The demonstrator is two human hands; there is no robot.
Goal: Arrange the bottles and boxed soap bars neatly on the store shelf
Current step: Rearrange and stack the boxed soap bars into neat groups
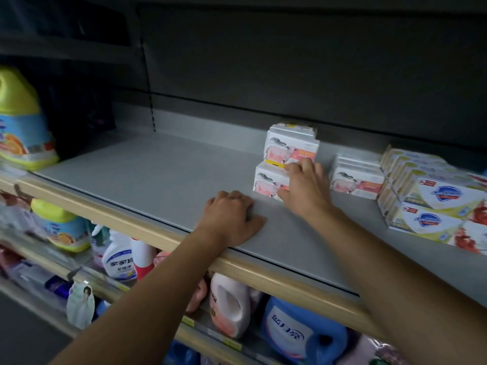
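Right hand pinches the near pink soap box; left hand rests curled, holding nothing; next, square the stack

The right hand hides the lower soap box face; the yellow jug at nine o'clock is cropped and blurred.
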